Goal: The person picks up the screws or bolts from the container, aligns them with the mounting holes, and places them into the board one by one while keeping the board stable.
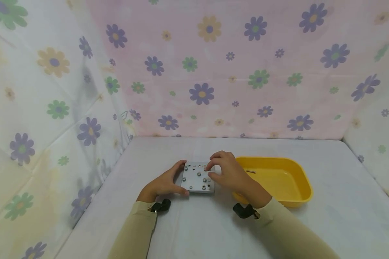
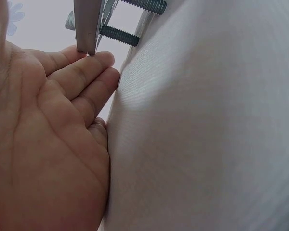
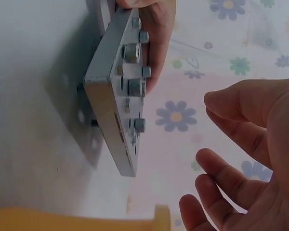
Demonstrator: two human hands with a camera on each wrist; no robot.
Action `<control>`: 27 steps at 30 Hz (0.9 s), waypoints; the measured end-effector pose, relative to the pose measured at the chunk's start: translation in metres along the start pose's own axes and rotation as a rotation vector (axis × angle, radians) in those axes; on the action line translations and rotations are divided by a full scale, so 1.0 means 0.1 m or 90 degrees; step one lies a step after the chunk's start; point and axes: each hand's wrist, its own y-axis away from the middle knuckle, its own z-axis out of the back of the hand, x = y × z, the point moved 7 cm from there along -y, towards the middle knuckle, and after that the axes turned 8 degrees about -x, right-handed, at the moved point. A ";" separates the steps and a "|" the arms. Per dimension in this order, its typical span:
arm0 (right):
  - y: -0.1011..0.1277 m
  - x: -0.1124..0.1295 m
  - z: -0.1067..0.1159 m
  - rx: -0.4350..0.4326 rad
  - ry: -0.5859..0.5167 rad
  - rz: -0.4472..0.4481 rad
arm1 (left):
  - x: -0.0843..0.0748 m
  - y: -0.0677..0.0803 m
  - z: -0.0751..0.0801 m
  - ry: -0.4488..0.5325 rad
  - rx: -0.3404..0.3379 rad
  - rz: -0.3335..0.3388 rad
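Observation:
A silver metal plate (image 1: 194, 180) studded with several socket-head screws (image 3: 136, 87) lies on the white table. Threaded screw shanks (image 2: 119, 35) stick out from its underside in the left wrist view. My left hand (image 1: 164, 183) grips the plate from its left side, thumb at the near edge and fingers at the far edge. Over the plate's right part hovers my right hand (image 1: 228, 172), its fingers loosely bent. In the right wrist view its fingertips (image 3: 213, 101) stand apart from the plate, with nothing seen between them.
To the right of the plate stands a yellow tray (image 1: 303, 180), partly behind my right forearm. One loose screw (image 1: 251, 171) lies in it near the left side. Flower-patterned cloth (image 1: 201, 94) hangs around the back and sides of the table.

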 end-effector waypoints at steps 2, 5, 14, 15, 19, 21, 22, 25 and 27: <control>0.01 -0.02 0.04 -0.002 -0.003 0.002 | 0.00 -0.01 0.00 0.001 0.002 -0.001; 0.01 -0.06 0.08 -0.002 -0.010 0.004 | 0.00 -0.02 -0.01 0.000 0.002 -0.004; 0.00 -0.19 0.24 0.017 -0.020 -0.019 | 0.00 -0.01 -0.01 0.005 -0.001 0.004; 0.00 -0.20 0.25 0.017 -0.020 -0.020 | 0.00 -0.01 -0.01 0.004 -0.002 0.004; 0.00 -0.24 0.32 0.027 -0.040 -0.026 | -0.02 0.01 -0.01 0.004 -0.003 0.005; 0.00 -0.26 0.34 0.041 -0.055 -0.040 | -0.03 0.02 -0.01 0.004 -0.004 0.005; 0.00 -0.26 0.35 0.049 -0.064 -0.045 | -0.03 0.02 -0.01 0.004 -0.005 0.006; 0.01 -0.28 0.40 0.072 -0.088 -0.063 | -0.03 0.02 -0.01 0.004 -0.005 0.011; 0.02 -0.30 0.43 0.081 -0.101 -0.064 | -0.03 0.03 -0.01 0.007 -0.007 0.011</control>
